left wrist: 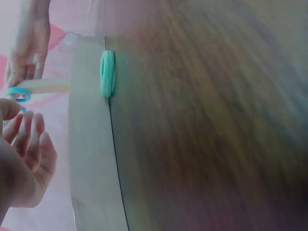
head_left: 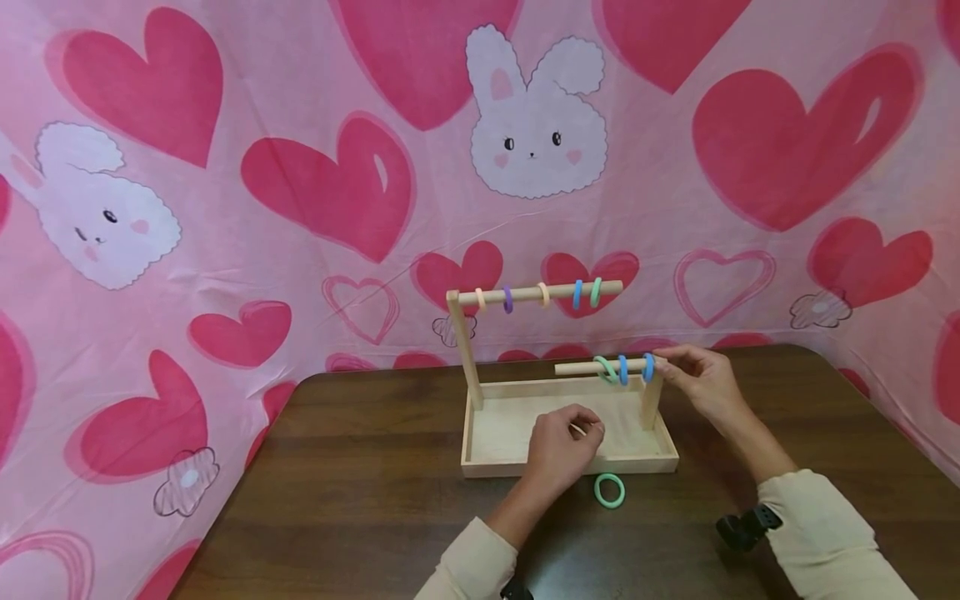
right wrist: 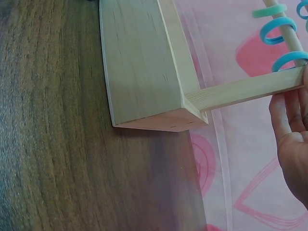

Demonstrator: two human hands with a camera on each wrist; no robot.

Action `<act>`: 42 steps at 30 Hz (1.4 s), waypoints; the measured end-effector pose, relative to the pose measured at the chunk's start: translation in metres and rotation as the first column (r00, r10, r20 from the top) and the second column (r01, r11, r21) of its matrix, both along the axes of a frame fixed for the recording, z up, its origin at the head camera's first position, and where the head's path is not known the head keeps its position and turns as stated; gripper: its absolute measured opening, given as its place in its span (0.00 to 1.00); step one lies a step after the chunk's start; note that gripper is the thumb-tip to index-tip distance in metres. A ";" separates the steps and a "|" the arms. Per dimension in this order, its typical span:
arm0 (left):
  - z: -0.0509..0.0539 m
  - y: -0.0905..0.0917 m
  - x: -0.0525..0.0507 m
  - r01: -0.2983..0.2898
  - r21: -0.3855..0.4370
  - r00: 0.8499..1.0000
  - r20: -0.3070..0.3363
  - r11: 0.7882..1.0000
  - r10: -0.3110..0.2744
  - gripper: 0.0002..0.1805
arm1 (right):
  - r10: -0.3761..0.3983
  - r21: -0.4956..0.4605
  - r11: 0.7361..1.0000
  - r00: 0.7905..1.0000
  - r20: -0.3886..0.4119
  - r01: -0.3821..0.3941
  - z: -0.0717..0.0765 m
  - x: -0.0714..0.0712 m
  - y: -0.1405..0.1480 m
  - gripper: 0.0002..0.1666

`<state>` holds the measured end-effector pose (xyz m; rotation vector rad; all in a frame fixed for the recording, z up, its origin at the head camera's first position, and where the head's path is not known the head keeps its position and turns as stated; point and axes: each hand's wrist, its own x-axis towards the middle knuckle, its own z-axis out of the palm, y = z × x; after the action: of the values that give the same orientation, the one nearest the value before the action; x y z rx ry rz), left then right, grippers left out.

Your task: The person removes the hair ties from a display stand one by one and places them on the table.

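Behind everything hung a pink cloth (head_left: 660, 167) printed with hearts and rabbits, and before it stood the table (head_left: 360, 467), bearing a wooden tray (head_left: 495, 468) whose long side ran left to right. At the tray's left end rose a left post (head_left: 467, 354) carrying an upper rod (head_left: 528, 293) that reached rightward; at its right end a shorter right post (head_left: 650, 404) carried a lower rod (head_left: 577, 368), its long axis also left to right, its free end pointing left. That direction seemed the relation that counted most: the free end lay on the far side of the left hand (head_left: 558, 442), the nearer of the two, and away from the right hand (head_left: 705, 379). The right hand's grip pinched the top of the right post, where the lower rod was fixed. The left hand hung over the near part of the tray, fingers curled, thumb close to the forefinger; whether that grip pinched anything could not be told. On the lower rod, left to right, hung a lower green ring (head_left: 610, 375), a middle blue ring (head_left: 623, 370) and an end blue ring (head_left: 648, 367) just beside the right hand's fingertips. Five more rings hung along the upper rod. The loose green ring (head_left: 597, 492) lay on the table by the tray's near side, nearer than the left hand and slightly right of it.
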<state>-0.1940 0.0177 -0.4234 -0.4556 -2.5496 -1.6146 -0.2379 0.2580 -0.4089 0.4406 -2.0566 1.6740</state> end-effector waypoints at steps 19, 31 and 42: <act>0.002 0.019 -0.005 -0.148 0.113 0.985 -0.068 0.982 0.157 0.03 | 0.042 -0.036 0.998 0.999 0.006 -0.042 0.000 0.000 -0.001 0.19; 0.000 0.033 -0.011 -0.271 0.121 0.919 -0.263 0.955 0.294 0.03 | 0.018 -0.014 1.000 1.000 0.008 -0.018 0.001 0.001 0.000 0.13; 0.000 0.044 -0.019 -0.334 0.096 0.861 -0.373 0.937 0.346 0.08 | 0.008 -0.013 1.000 1.000 0.016 -0.008 0.001 0.002 0.000 0.11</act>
<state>-0.2128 0.0615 -0.4231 -0.2643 -2.1613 -1.2849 -0.2364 0.2579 -0.4075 0.4334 -2.0564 1.6999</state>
